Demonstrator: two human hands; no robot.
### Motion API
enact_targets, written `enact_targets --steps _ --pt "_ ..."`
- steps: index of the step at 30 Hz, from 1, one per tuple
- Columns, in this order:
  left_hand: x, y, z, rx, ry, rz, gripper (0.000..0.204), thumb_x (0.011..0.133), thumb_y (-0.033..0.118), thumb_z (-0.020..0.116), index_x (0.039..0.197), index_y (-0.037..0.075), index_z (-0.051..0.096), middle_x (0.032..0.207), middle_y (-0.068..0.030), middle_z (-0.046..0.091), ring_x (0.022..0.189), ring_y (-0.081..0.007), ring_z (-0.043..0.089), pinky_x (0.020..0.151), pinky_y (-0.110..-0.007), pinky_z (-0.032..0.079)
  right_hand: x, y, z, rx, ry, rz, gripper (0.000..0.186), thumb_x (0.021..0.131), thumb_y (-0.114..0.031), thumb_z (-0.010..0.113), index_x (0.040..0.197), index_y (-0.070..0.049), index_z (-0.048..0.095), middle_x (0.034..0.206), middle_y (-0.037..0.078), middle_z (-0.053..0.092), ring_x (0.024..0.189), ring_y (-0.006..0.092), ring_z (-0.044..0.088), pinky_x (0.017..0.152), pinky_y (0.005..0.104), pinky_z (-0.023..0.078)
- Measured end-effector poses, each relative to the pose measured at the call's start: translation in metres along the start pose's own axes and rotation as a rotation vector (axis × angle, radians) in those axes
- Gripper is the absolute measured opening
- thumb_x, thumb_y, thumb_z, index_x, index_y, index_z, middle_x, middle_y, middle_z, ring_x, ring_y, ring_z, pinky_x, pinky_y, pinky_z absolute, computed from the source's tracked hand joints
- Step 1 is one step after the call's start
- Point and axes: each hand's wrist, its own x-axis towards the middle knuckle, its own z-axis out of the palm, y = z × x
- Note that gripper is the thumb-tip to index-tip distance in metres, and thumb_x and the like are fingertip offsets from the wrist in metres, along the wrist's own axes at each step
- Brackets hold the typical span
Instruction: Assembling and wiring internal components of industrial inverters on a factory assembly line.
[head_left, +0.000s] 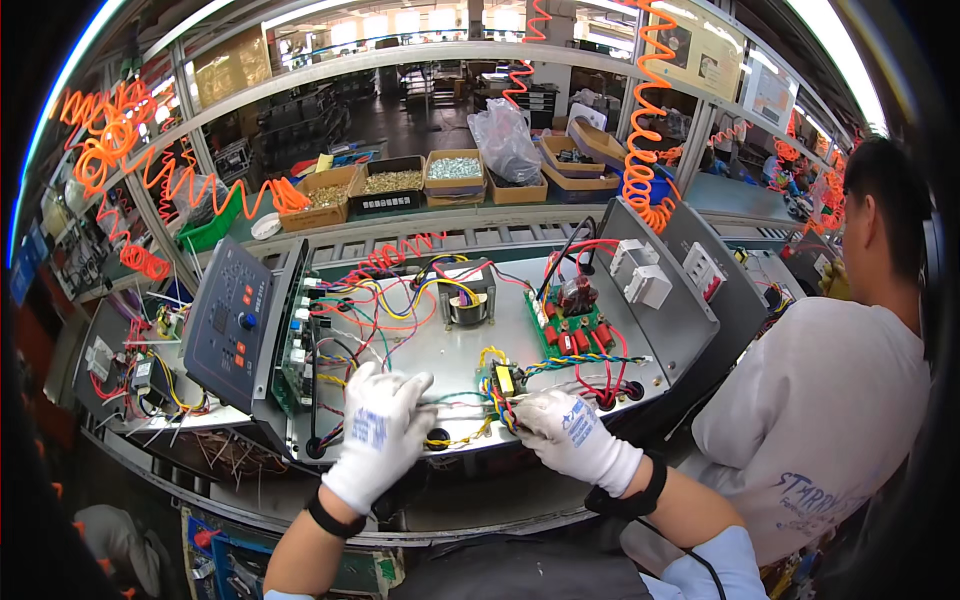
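Note:
My left hand (pixel 390 420), in a white glove, has bent fingers over the wires at the front of an open metal chassis (pixel 410 350); what they hold is unclear. My right hand (pixel 560 430), also gloved, grips a bundle of coloured wires (pixel 505 410) just below a small yellow-labelled component (pixel 503 378). Behind sit a transformer (pixel 466 300) with yellow wires and a green circuit board (pixel 568 330) with red capacitors. A dark control panel (pixel 225 330) with knob and buttons stands tilted at the chassis's left; an upright metal plate (pixel 680 250) stands at its right.
Bins of small parts (pixel 390 180) and a plastic bag (pixel 500 140) line the back shelf (pixel 330 220). Orange coiled hoses (pixel 645 170) hang overhead. Another wired assembly (pixel 140 370) lies at left. A co-worker (pixel 800 420) stands close at my right; a grey sleeve (pixel 120 550) shows lower left.

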Motion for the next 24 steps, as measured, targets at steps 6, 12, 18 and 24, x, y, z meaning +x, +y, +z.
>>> enact_targets --steps 6,12,18,24 --pt "-0.028 0.067 -0.003 -0.304 0.092 0.210 0.044 0.063 0.001 0.068 0.106 0.001 0.063 0.109 -0.0178 0.058 0.075 -0.0229 0.061 0.066 -0.035 0.049 0.008 -0.028 0.002 -0.307 -0.002 -0.010 0.021 0.076 -0.010 0.060 0.097 -0.009 0.062 0.087 0.006 0.062 0.086 0.0253 0.062 0.070 0.0375 0.052" --pt "0.001 0.071 0.031 -0.223 -0.027 0.160 0.042 0.071 0.000 0.063 0.113 0.001 0.060 0.107 -0.0141 0.063 0.070 -0.0268 0.063 0.057 -0.037 0.050 0.008 -0.010 0.005 -0.057 0.003 0.092 0.018 0.074 -0.009 0.064 0.092 -0.007 0.063 0.084 0.012 0.063 0.082 0.0314 0.062 0.074 0.0414 0.050" --pt "-0.010 0.046 0.044 -0.080 -0.048 0.154 0.027 0.073 0.003 0.063 0.099 0.005 0.062 0.084 -0.0083 0.060 0.071 -0.0268 0.061 0.061 -0.039 0.049 -0.002 -0.008 -0.004 -0.021 0.038 0.126 0.016 0.078 -0.012 0.065 0.093 -0.007 0.065 0.083 0.010 0.065 0.079 0.0291 0.064 0.069 0.0413 0.048" --pt "-0.009 0.052 0.039 -0.019 -0.088 0.114 0.022 0.071 0.005 0.065 0.093 0.008 0.062 0.090 -0.0060 0.060 0.074 -0.0255 0.061 0.064 -0.039 0.047 0.002 -0.009 -0.010 -0.060 -0.054 0.171 0.017 0.078 -0.013 0.065 0.095 -0.009 0.066 0.084 0.008 0.065 0.080 0.0265 0.064 0.069 0.0411 0.048"
